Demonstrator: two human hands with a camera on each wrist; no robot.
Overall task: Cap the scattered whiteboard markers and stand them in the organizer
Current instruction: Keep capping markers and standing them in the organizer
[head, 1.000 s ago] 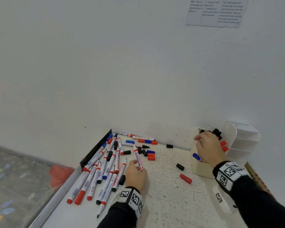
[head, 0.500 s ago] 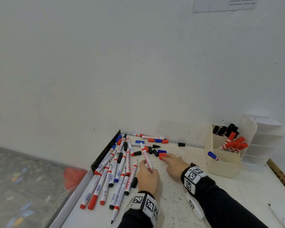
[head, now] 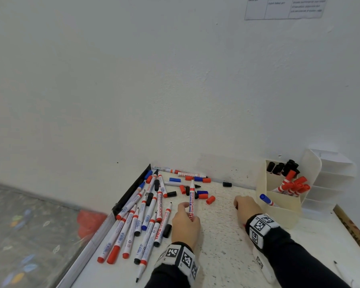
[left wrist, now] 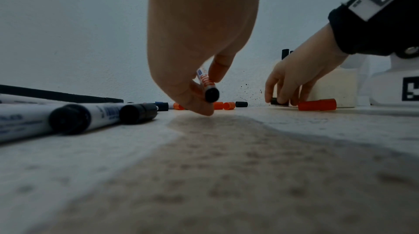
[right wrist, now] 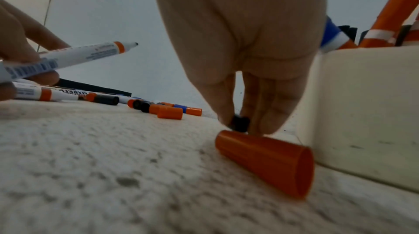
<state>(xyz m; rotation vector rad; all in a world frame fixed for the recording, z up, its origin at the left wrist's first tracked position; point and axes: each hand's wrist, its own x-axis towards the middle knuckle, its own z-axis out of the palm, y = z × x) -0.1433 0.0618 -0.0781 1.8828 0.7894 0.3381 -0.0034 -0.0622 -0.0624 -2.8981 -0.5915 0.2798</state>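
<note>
My left hand (head: 187,207) pinches an uncapped marker (head: 191,197) with a white barrel, red band and black tip, tilted up off the table; the same marker (right wrist: 75,56) shows in the right wrist view. My right hand (head: 239,204) is down on the table beside the cream organizer (head: 279,214). Its fingertips pinch a black cap (right wrist: 240,122) that lies on the table. A red cap (right wrist: 265,162) lies just in front of that hand. The organizer holds several capped red and black markers and one blue marker (head: 266,199).
Many uncapped markers (head: 141,221) lie in a pile at the table's left. Loose red, blue and black caps (head: 203,196) are scattered behind the left hand. A white tiered shelf (head: 330,179) stands behind the organizer. The wall runs along the table's back.
My right hand has left the loose caps in the middle, moved right toward the organizer and come down on the black cap. My left hand still holds the same marker.
</note>
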